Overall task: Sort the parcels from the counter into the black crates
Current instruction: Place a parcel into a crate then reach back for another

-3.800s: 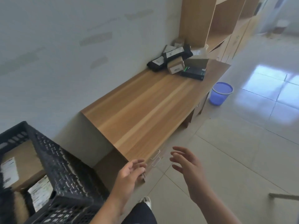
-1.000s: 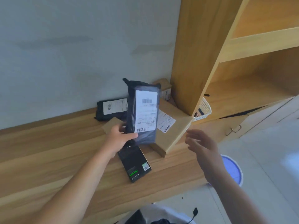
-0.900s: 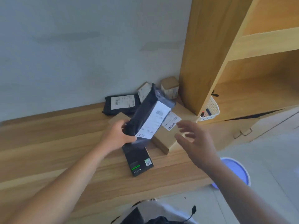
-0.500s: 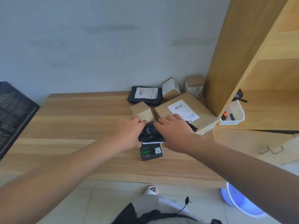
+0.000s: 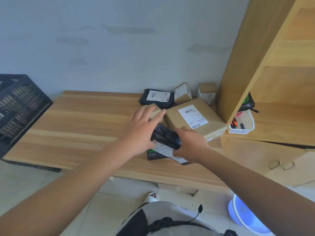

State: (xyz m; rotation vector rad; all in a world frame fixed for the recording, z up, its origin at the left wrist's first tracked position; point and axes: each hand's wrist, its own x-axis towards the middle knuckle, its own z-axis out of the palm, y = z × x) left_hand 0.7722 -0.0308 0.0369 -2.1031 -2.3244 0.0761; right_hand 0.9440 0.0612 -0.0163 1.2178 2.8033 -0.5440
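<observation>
On the wooden counter [image 5: 76, 125], my right hand [image 5: 189, 144] grips a crumpled black bag parcel [image 5: 165, 137] with a white label, just above a flat black box [image 5: 153, 153] with a green stripe. My left hand [image 5: 140, 132] is beside the bag, its fingers spread flat over a small cardboard box [image 5: 156, 111]; it holds nothing. A large labelled cardboard box [image 5: 194, 119] lies right of my hands. Behind it are another black bag parcel [image 5: 157, 97] and two small cardboard boxes [image 5: 183, 93] [image 5: 207, 93]. A black crate [image 5: 22, 106] stands at the counter's left end.
A tall wooden shelf unit [image 5: 272, 65] rises at the right, with a white plastic basket [image 5: 243, 124] of small items on its lower shelf. A blue bucket [image 5: 245, 217] sits on the tiled floor at the lower right. The wall runs behind the counter.
My left hand had lifted the black bag parcel; both hands then brought it down onto the counter. Now the right hand holds it and the left has opened over the small box.
</observation>
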